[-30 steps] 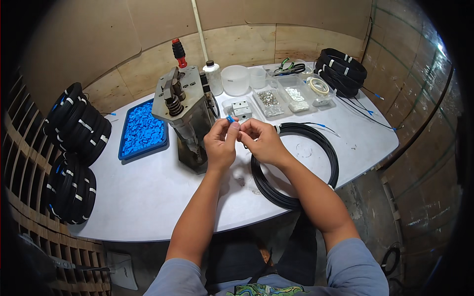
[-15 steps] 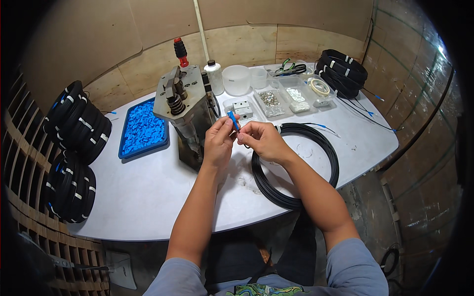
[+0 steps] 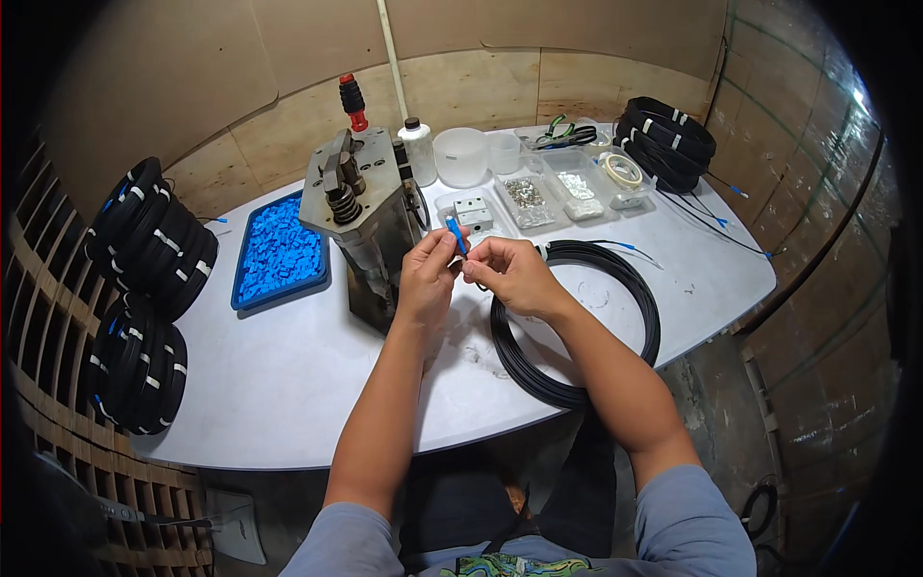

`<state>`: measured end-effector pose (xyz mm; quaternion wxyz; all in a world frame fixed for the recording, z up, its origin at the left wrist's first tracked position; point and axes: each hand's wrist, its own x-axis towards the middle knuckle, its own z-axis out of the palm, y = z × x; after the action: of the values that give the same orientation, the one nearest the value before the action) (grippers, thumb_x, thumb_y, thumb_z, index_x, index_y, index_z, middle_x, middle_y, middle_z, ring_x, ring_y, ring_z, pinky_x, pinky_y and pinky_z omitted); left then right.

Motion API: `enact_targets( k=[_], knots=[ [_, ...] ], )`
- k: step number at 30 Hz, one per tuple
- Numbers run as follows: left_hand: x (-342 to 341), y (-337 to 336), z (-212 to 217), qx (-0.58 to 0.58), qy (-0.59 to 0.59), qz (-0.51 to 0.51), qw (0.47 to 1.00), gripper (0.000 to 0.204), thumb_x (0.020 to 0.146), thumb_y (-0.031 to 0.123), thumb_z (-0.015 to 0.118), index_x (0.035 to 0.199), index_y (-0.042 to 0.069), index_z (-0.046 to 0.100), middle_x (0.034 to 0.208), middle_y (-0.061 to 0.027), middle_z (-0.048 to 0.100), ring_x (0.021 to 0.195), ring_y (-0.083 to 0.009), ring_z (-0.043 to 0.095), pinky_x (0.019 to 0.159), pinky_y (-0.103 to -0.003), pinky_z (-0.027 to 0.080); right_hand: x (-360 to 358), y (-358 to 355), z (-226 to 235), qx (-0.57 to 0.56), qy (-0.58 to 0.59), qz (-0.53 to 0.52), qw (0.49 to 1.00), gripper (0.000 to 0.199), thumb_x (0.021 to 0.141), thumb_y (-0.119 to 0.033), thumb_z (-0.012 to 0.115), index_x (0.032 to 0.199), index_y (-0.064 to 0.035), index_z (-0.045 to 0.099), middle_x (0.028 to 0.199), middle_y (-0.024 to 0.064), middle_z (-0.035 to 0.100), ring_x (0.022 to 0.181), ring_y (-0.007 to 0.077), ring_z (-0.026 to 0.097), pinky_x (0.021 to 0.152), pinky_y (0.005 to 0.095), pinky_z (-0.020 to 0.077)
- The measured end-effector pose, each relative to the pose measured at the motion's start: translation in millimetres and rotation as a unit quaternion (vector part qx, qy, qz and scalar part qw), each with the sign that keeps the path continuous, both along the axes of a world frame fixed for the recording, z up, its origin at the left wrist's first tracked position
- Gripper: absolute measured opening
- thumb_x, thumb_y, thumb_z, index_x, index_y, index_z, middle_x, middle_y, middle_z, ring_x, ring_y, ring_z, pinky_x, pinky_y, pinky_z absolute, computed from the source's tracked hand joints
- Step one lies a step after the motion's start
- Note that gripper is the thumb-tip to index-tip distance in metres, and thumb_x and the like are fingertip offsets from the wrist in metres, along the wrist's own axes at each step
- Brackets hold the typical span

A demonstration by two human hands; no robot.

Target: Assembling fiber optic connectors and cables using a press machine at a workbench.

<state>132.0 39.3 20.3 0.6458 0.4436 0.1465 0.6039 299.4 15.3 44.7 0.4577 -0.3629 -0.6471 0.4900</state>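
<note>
Above the table, my left hand pinches a small blue plastic connector, its upper end standing clear of the fingertips. The fingers of my right hand are closed at the connector's lower end, where a thin black cable seems to run in; the exact grip is hidden by the fingers. A large coil of black cable lies beneath my right forearm, and one blue-tipped cable end sticks out at its far side.
A metal press stands left of my hands, beside a blue tray of blue connectors. Clear bins, a white bottle and a metal block sit beyond. Bundled coils stand at left, more coils far right.
Hardly anything differs. The blue connector has tilted or shifted very slightly between my fingers, while both arms stay where they were.
</note>
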Motion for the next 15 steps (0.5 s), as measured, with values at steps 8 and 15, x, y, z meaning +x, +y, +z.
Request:
enact_targets(
  k=[8,15],
  knots=[
    [-3.1,-0.2,1.6,0.000,-0.007,0.003,1.000,0.024,0.104,0.020,0.057,0.116,0.002,0.068,0.099,-0.0042,0.067,0.090,-0.0127,0.061,0.083,-0.032,0.048,-1.5,-1.6,3.3,-0.001,-0.010,-0.008,1.000,0.015,0.095,-0.015,0.070,0.097,0.0004,0.069,0.084,0.0026,0.070,0.075,0.0057,0.061,0.068,0.0233,0.0500],
    [-0.7,-1.5,2.5,-0.007,-0.002,0.001,1.000,0.023,0.104,0.019,0.057,0.115,0.002,0.067,0.099,-0.0047,0.067,0.091,-0.0134,0.061,0.084,-0.033,0.048,-0.4,-1.3,2.3,0.004,-0.019,-0.009,1.000,0.016,0.095,-0.015,0.070,0.096,0.0005,0.068,0.083,0.0022,0.070,0.074,0.0055,0.061,0.068,0.0230,0.0497]
  ],
)
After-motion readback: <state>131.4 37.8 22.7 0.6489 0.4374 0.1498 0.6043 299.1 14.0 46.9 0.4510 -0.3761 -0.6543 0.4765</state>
